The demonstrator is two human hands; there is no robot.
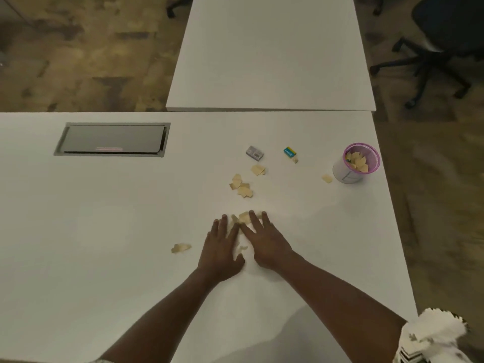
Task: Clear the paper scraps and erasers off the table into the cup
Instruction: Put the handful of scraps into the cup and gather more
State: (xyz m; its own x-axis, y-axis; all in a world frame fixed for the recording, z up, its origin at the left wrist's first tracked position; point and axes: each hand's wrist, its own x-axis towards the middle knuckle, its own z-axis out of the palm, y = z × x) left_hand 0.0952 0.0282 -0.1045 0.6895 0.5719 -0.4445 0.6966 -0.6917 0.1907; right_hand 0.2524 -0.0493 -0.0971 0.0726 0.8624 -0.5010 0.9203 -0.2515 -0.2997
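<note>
Both hands lie flat on the white table (104, 231), fingers spread. My left hand (222, 247) and my right hand (264, 242) press side by side over a small heap of yellow paper scraps (244, 217). More scraps lie in a cluster (242, 186) beyond the fingers, with a single piece (258, 170) further off, one (180, 248) to the left and one (326, 178) beside the cup. A grey eraser (254, 153) and a blue-and-yellow eraser (290, 152) lie further back. The cup (351, 176), with a pink mesh rim, stands at the right and holds several scraps.
A grey cable hatch (112, 139) is set into the table at the back left. A second white table (272, 53) butts against the far edge. A black office chair (442, 48) stands at the top right. The table's right edge runs just past the cup.
</note>
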